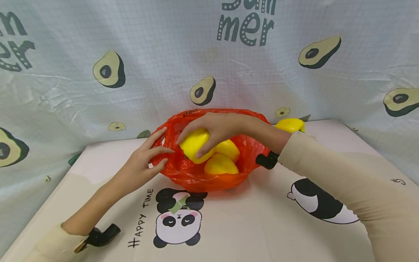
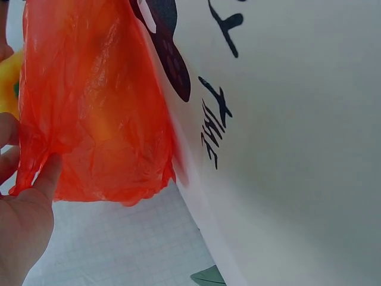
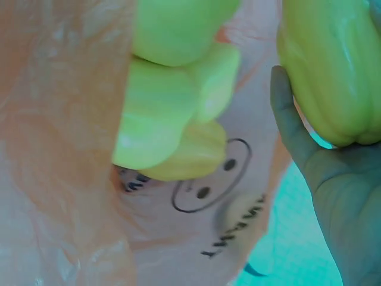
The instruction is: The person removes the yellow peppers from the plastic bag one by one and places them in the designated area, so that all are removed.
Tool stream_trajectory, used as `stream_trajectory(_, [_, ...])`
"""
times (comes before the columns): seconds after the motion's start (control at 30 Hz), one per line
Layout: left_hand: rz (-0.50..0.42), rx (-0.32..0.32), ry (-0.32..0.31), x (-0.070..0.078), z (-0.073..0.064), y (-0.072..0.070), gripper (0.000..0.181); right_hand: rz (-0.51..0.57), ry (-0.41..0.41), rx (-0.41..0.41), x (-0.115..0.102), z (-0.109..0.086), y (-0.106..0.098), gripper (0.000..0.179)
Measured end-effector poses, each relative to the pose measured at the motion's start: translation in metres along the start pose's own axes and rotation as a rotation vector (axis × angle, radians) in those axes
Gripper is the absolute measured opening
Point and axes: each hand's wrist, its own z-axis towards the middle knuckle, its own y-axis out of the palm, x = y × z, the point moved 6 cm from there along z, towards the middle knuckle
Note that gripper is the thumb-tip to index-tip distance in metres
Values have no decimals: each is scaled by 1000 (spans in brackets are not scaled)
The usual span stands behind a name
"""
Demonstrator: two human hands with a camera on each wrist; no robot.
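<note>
A red plastic bag stands on the table with its mouth spread wide. Several yellow bell peppers lie inside it, also seen through its mouth in the right wrist view. My right hand grips one yellow bell pepper at the mouth of the bag, above the others. In the right wrist view, that pepper sits against the palm and a finger. My left hand holds the bag's left rim, thumb outside and fingers on the other side, as the left wrist view of the bag shows.
Another yellow bell pepper lies on the table at the back right, behind my right forearm. The pale table carries printed pandas and lettering. A white sheet printed with avocados hangs behind the table.
</note>
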Motion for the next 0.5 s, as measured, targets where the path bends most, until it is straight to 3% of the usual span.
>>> stream_trajectory(0.5, [-1,8,9,-1,1,0,28,-43,-60,51,-16,-12,-5,51])
